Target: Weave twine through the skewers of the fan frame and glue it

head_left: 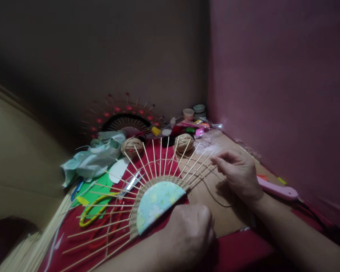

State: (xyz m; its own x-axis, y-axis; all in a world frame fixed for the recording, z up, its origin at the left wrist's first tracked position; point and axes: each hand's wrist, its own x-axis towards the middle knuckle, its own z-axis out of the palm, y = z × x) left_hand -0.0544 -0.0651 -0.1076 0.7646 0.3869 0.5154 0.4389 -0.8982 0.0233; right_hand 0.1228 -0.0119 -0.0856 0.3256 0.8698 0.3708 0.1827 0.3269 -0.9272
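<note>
A round craft piece (156,201) with a pale blue-green paper centre, a woven twine rim and several thin wooden sticks radiating outward lies on a red cloth (238,249). My left hand (190,231) is closed in a fist and presses on the near edge of the disc. My right hand (239,173) pinches a strand of twine (215,196) at the stick tips on the right. Two balls of twine (132,146) sit just beyond the sticks.
Yellow-handled scissors (94,212) and green paper lie left of the disc. Crumpled pale green cloth (95,158) sits behind. A finished stick piece with pink flowers (121,117) leans at the back wall. A pink tool (277,189) lies right. Small pots (193,111) stand in the corner.
</note>
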